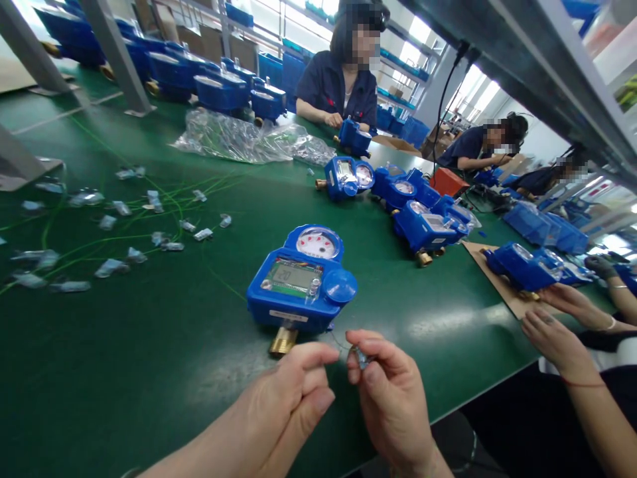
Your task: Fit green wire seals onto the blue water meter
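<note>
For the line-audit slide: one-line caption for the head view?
Left hand and right hand pinch a small clear seal before a blue water meter on the green table.

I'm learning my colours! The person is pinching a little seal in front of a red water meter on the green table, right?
Not quite. The head view shows the water meter is blue, not red. The rest holds: the left hand and right hand pinch a little seal in front of it, on the green table.

Bright daylight from blown-out rear windows (318, 20); sheen on the green surface (438, 325); edges bowed, slightly soft, faces blurred
</note>
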Tool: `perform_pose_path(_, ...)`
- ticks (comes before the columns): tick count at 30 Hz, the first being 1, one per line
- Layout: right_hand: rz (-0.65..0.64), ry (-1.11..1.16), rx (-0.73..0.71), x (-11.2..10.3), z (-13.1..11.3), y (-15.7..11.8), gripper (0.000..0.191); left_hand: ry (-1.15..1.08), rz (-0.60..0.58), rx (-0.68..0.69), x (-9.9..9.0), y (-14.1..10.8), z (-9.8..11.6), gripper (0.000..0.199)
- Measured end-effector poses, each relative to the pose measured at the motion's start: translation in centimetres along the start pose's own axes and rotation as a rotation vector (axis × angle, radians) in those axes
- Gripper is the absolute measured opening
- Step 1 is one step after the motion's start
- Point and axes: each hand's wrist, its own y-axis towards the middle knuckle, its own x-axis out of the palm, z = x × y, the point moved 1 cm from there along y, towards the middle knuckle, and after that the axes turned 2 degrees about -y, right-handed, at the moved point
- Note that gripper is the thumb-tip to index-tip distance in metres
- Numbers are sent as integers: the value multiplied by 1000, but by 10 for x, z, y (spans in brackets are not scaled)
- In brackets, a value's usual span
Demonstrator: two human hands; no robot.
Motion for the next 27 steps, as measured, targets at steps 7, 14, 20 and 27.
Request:
perform_pose_path(7,58,119,48,4,9,-3,32,51,67,-46,-2,10,12,22)
perform_pose_path(14,48,200,32,10,9,-2,23,115,188,-44,3,11,7,23)
perform_pose_path(20,47,205,40,10,8,-3,21,76,184,-48,4,12,9,21)
perform_pose_path(27,71,166,60,9,9,-5,23,64,162,-77,4,12,8,22)
